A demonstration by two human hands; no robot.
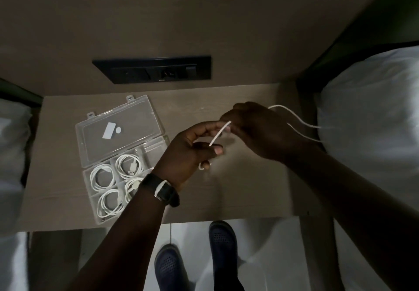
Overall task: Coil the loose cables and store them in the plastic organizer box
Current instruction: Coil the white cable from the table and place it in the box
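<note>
At your left, the clear organizer box lies open on the table, four white coils inside. Your left hand pinches a white cable; your right hand is closed around it, strands trailing rightward.

Clear glossy plastic organizer box, matt wood table

Coiled cables in organizer box

One clear organizer box at nine o'clock, lid open; four coiled white cables inside (one per compartment); one loose cable at centre; two hands; two shoes at six o'clock.
</note>
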